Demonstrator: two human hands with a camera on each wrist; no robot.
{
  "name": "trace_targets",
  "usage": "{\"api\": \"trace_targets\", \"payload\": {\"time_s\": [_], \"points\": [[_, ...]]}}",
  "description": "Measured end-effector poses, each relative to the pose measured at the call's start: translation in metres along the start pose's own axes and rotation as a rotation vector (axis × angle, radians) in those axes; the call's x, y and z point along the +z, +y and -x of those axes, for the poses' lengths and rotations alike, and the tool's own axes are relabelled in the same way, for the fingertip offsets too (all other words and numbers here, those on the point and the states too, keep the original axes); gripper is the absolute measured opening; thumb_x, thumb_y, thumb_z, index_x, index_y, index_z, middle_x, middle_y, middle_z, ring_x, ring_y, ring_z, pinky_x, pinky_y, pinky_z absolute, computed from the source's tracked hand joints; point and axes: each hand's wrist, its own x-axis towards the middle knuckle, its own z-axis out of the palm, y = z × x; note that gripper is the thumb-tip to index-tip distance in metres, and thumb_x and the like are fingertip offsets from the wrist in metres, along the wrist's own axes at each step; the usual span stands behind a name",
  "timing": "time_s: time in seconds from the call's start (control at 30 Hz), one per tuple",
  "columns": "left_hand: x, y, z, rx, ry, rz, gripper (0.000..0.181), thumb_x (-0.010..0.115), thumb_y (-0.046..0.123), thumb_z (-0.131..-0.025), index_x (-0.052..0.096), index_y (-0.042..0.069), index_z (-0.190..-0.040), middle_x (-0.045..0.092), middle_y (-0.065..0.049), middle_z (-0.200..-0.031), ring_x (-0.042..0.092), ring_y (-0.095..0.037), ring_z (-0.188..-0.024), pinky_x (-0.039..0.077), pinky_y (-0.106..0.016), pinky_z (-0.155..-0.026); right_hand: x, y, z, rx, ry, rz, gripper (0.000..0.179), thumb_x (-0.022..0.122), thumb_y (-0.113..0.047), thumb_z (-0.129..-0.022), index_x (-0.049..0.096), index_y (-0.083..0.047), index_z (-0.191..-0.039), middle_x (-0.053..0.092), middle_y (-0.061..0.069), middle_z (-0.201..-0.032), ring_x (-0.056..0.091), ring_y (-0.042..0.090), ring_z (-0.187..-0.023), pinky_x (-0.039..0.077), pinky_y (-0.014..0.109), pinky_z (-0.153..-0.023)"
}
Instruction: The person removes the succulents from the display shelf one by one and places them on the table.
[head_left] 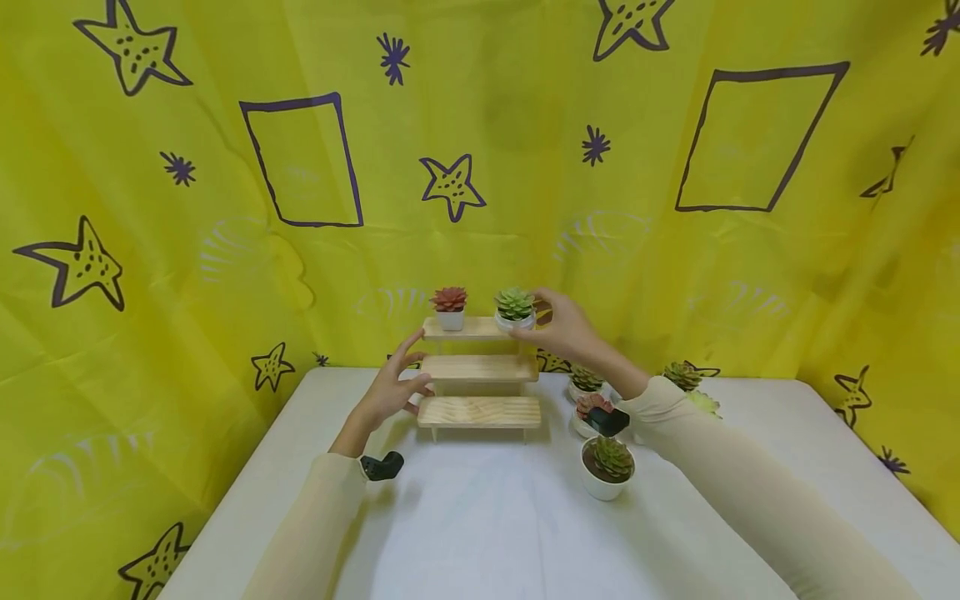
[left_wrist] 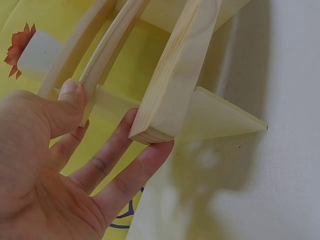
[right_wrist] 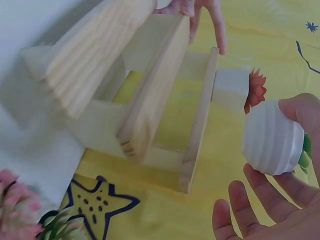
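Observation:
A three-tier wooden stand (head_left: 478, 368) stands at the back of the table. On the left of its top tier sits a red succulent (head_left: 450, 300) in a white square pot. My right hand (head_left: 566, 323) pinches a green succulent (head_left: 514, 305) by its ribbed white pot (right_wrist: 272, 139) at the top tier's right end. In the right wrist view, a gap shows between this pot and the top board. My left hand (head_left: 384, 392) grips the stand's left side, its thumb and fingers around the board ends (left_wrist: 155, 131).
A green succulent in a round white pot (head_left: 606, 471) stands on the white table (head_left: 480, 533), right of the stand. Several more potted succulents (head_left: 682, 375) are behind it, partly hidden by my right arm. A yellow curtain (head_left: 480, 108) with drawn stars hangs behind the table.

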Motion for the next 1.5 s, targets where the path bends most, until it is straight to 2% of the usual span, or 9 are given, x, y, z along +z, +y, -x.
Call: {"api": "trace_targets", "payload": {"time_s": [0.17, 0.4, 0.53, 0.63, 0.8, 1.03, 1.27, 1.5], "points": [[0.0, -0.001, 0.0, 0.002, -0.003, -0.003, 0.081, 0.059, 0.002, -0.104, 0.019, 0.039, -0.164, 0.033, -0.023, -0.159, 0.072, -0.036, -0.095, 0.06, -0.058, -0.061, -0.011, 0.009, 0.019, -0.006, -0.029, 0.007, 0.067, 0.081, -0.024, -0.088, 0.053, 0.001, -0.143, 0.062, 0.022, -0.129, 0.061, 0.045, -0.113, 0.054, 0.051, -0.094], [0.001, 0.0, 0.002, -0.005, 0.0, -0.011, 0.081, 0.058, 0.003, -0.104, 0.018, 0.04, -0.164, 0.033, -0.024, -0.159, 0.071, -0.037, -0.097, 0.061, -0.047, -0.059, -0.029, 0.025, 0.047, 0.013, -0.083, 0.003, 0.066, 0.08, -0.022, -0.09, 0.051, 0.002, -0.145, 0.06, 0.023, -0.13, 0.062, 0.042, -0.111, 0.057, 0.047, -0.088], [-0.001, 0.0, 0.002, 0.002, -0.004, -0.008, 0.081, 0.058, 0.003, -0.104, 0.018, 0.04, -0.164, 0.032, -0.024, -0.159, 0.071, -0.038, -0.097, 0.061, -0.053, -0.061, -0.039, 0.033, 0.065, 0.027, -0.102, 0.005, 0.067, 0.08, -0.024, -0.091, 0.05, 0.001, -0.146, 0.058, 0.024, -0.134, 0.061, 0.041, -0.113, 0.057, 0.047, -0.088], [-0.002, 0.0, 0.002, 0.011, -0.011, -0.007, 0.081, 0.058, 0.003, -0.104, 0.017, 0.039, -0.164, 0.03, -0.026, -0.16, 0.071, -0.039, -0.098, 0.061, -0.054, -0.061, -0.047, 0.039, 0.077, 0.054, -0.108, 0.022, 0.07, 0.08, -0.028, -0.091, 0.048, 0.001, -0.147, 0.056, 0.024, -0.138, 0.06, 0.041, -0.115, 0.057, 0.049, -0.089], [-0.002, 0.0, 0.001, 0.007, -0.003, -0.016, 0.081, 0.06, 0.004, -0.104, 0.018, 0.039, -0.164, 0.031, -0.025, -0.16, 0.071, -0.038, -0.097, 0.062, -0.049, -0.06, -0.061, 0.05, 0.094, 0.065, -0.115, 0.057, 0.072, 0.079, -0.03, -0.092, 0.046, 0.0, -0.148, 0.055, 0.025, -0.139, 0.06, 0.041, -0.117, 0.058, 0.049, -0.089], [-0.001, -0.001, 0.0, -0.009, 0.001, -0.009, 0.081, 0.06, 0.006, -0.104, 0.018, 0.04, -0.164, 0.032, -0.023, -0.159, 0.071, -0.039, -0.098, 0.062, -0.047, -0.059, -0.074, 0.064, 0.115, 0.062, -0.104, 0.051, 0.072, 0.08, -0.026, -0.091, 0.046, 0.002, -0.148, 0.056, 0.024, -0.137, 0.062, 0.038, -0.114, 0.06, 0.038, -0.085], [-0.001, -0.003, -0.002, -0.007, 0.009, -0.018, 0.08, 0.061, 0.007, -0.104, 0.02, 0.042, -0.163, 0.032, -0.022, -0.16, 0.071, -0.039, -0.097, 0.062, -0.044, -0.06, -0.082, 0.073, 0.136, 0.114, -0.117, 0.067, 0.076, 0.082, -0.028, -0.09, 0.043, 0.002, -0.149, 0.061, 0.022, -0.128, 0.066, 0.031, -0.105, 0.058, 0.03, -0.078], [-0.002, -0.003, -0.001, -0.009, 0.003, -0.013, 0.08, 0.06, 0.005, -0.104, 0.02, 0.042, -0.163, 0.032, -0.022, -0.16, 0.07, -0.038, -0.097, 0.062, -0.044, -0.06, -0.085, 0.085, 0.153, 0.116, -0.096, 0.112, 0.077, 0.082, -0.031, -0.09, 0.045, 0.004, -0.147, 0.056, 0.027, -0.138, 0.062, 0.042, -0.115, 0.06, 0.032, -0.079]]}}
